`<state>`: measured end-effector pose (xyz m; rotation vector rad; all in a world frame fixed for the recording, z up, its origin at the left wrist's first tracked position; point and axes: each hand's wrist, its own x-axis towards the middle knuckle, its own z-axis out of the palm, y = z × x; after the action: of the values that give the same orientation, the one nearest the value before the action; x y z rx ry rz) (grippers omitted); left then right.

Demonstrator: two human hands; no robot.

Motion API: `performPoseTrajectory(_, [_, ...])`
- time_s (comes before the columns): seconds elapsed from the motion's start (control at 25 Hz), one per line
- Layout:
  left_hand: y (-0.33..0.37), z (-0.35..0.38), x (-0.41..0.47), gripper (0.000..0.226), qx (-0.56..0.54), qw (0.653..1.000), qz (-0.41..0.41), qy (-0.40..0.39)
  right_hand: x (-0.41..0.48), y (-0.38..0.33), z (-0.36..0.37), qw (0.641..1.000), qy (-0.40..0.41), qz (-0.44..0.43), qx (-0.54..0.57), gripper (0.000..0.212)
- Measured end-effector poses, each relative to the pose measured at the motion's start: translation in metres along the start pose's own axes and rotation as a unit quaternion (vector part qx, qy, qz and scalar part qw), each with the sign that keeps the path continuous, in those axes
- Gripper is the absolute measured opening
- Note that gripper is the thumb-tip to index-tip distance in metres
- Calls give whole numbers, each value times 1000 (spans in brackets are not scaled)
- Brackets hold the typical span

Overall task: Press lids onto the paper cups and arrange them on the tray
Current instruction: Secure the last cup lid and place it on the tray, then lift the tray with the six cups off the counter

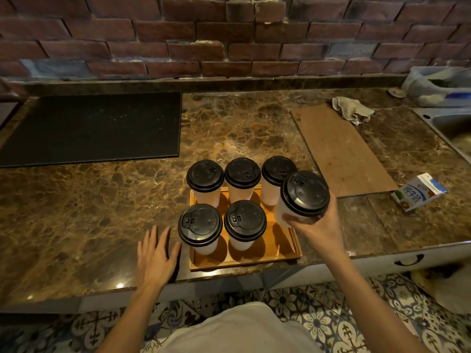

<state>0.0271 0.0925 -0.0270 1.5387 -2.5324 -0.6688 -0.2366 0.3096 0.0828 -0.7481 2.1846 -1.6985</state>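
Several white paper cups with black lids stand on a wooden tray [285,253]: three in the back row [242,174] and two in the front row [200,225]. My right hand [318,228] grips another lidded white cup [304,193], tilted, above the tray's front right corner. That corner of the tray is bare. My left hand [155,256] rests flat on the marble counter just left of the tray, fingers spread, holding nothing.
A black mat [94,128] lies at the back left. A wooden board [339,151] lies to the right, with a crumpled cloth [351,109] behind it. A milk carton [418,192] lies far right, near a steel sink [451,123]. A brick wall runs behind.
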Motion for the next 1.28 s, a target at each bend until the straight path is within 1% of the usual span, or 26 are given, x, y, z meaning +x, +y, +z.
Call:
performPoseTrajectory(0.08, [0, 5, -2, 58, 45, 999, 7, -1, -4, 15, 3, 1000, -4, 22, -9, 103])
performPoseTrajectory(0.16, [2, 7, -4, 59, 63, 998, 6, -4, -8, 29, 5, 999, -12, 39, -23, 102])
performPoseTrajectory(0.4, [1, 8, -5, 60, 71, 997, 1, 1, -19, 55, 10, 997, -13, 62, -47, 102])
performPoseTrajectory(0.56, [1, 10, -5, 63, 83, 997, 0, 1, -24, 56, 14, 996, -19, 72, -45, 101])
performPoseTrajectory(0.92, [4, 7, -7, 58, 73, 997, 2, 8, -32, 54, 27, 996, -21, 87, -26, 100])
performPoseTrajectory(1.04, [5, 5, -6, 57, 60, 998, 1, 3, -34, 60, 20, 993, -58, 93, -39, 100])
performPoseTrajectory(1.08, [6, 4, -6, 56, 48, 999, 2, 2, -35, 64, 17, 991, -75, 98, -52, 97])
performPoseTrajectory(1.12, [8, 3, -5, 54, 28, 1000, 1, 5, -37, 68, 13, 989, -80, 104, -73, 89])
performPoseTrajectory(1.16, [10, 1, -5, 52, 0, 1000, -6, 9, -39, 73, 9, 987, -67, 111, -98, 75])
performPoseTrajectory(1.24, [16, -2, -7, 43, -80, 995, -49, 22, -45, 79, 4, 979, 2, 139, -149, 49])
performPoseTrajectory(1.28, [21, -2, -10, 38, -115, 990, -73, 23, -48, 81, 4, 972, 29, 163, -167, 40])
